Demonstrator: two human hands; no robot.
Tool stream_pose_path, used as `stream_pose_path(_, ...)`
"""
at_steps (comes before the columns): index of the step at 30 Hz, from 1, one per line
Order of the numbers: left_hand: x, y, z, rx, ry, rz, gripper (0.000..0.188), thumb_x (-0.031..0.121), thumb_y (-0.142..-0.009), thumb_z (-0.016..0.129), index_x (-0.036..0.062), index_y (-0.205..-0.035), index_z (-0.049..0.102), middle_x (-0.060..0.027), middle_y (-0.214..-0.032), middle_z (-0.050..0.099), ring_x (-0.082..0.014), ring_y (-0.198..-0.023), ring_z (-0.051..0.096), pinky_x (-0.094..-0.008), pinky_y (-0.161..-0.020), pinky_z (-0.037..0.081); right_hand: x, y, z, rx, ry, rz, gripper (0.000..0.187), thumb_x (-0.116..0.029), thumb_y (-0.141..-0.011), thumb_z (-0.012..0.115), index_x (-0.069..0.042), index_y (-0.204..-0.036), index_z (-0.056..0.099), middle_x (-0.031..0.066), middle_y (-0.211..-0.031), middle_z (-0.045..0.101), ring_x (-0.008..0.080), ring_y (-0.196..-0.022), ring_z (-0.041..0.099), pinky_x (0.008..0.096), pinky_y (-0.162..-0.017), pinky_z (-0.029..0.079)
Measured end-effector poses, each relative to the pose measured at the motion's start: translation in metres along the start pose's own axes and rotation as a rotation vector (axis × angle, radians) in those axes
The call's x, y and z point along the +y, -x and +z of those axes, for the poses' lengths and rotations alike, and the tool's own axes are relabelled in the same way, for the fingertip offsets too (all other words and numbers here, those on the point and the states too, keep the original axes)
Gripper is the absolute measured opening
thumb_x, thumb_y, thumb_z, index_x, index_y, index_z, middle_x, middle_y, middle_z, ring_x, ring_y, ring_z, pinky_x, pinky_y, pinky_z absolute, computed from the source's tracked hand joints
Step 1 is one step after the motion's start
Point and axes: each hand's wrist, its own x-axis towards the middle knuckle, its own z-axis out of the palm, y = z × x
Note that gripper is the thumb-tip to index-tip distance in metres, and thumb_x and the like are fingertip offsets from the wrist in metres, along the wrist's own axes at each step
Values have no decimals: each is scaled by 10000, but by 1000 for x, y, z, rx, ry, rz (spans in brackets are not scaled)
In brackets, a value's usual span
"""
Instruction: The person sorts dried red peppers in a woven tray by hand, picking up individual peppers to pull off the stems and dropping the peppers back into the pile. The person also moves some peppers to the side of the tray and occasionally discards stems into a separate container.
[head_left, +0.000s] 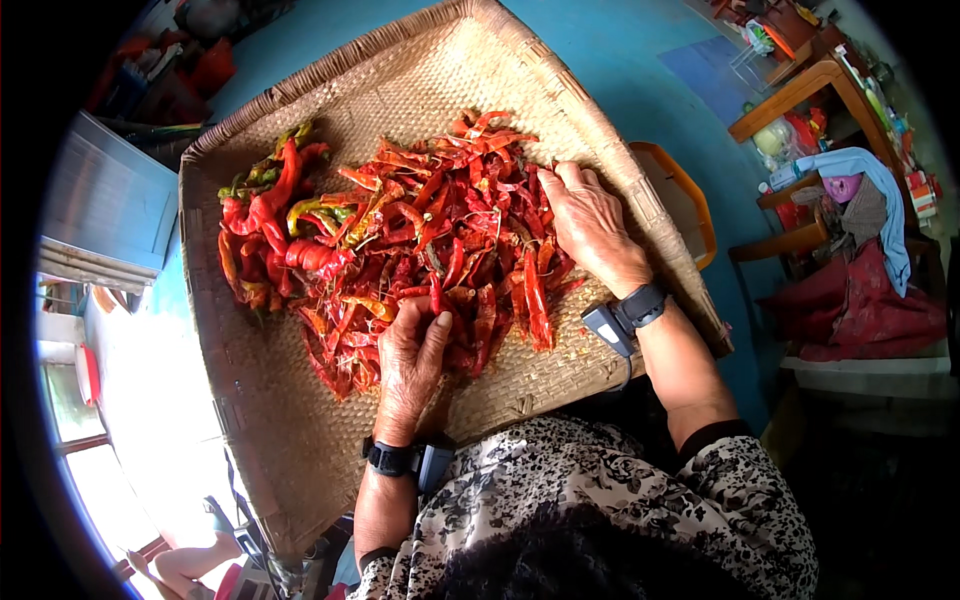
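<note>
A wide woven basket (330, 100) holds a loose heap of dried red chili peppers (400, 240). At the near side of the heap, my left hand (410, 360) pinches a red chili pepper (435, 292) between thumb and fingers. My right hand (592, 225) rests at the heap's right edge, its fingers bent and drawn together against the peppers. Whatever lies under those fingertips is hidden. On the heap's left lie plumper, fresher-looking red peppers (268, 210) and some greenish ones (265, 172). A dark band with a small grey device sits on each wrist.
An orange-rimmed object (690, 205) stands beyond the basket's right side. Farther right, a wooden chair (785, 240) carries clothes, with a dark red cloth (860, 305) below. A blue-grey panel (105, 195) is at the left, and cluttered items (175, 75) lie at the far left.
</note>
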Motion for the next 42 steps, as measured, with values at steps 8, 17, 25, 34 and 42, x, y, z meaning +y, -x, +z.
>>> stream_pose_path(8,-2,0,-3,10,-89,36,98,105,-965,594,26,-1022,599,-38,-755,673,-101,-688,632,-261,-651,515,-3,8,-20,1,-123,-20,66,-21,-822,598,-16,-802,535,140,-896,516,330,-916,557,459,-713,458)
stream_pose_path(17,-12,-1,-6,-64,-89,62,160,170,-1005,545,57,-1117,558,-23,-846,630,-92,-684,637,-252,-586,570,4,19,-23,-14,-165,26,246,-25,-843,598,-21,-1089,607,170,-914,559,359,-828,591,463,-728,489)
stream_pose_path(25,-11,-1,-7,-61,-52,35,151,170,-1004,547,65,-1111,560,-18,-853,626,-94,-691,642,-251,-585,572,3,24,-29,-79,-68,-17,75,-2,-832,586,-4,-905,600,166,-957,504,342,-905,559,464,-721,464)
stream_pose_path(34,-3,-1,0,7,-17,24,103,103,-965,597,22,-1027,600,-29,-794,670,-96,-714,618,-257,-669,511,-13,57,-54,-134,-615,136,244,-223,-1011,505,-10,-925,584,127,-698,597,293,-564,579,383,-515,428)
stream_pose_path(42,-9,-1,-4,-59,-10,21,147,169,-1002,552,63,-1103,561,-26,-893,646,-95,-706,643,-244,-586,573,24,43,-73,224,-726,470,404,-378,-1043,419,-51,-1144,636,34,-789,620,99,-672,527,261,-606,437)
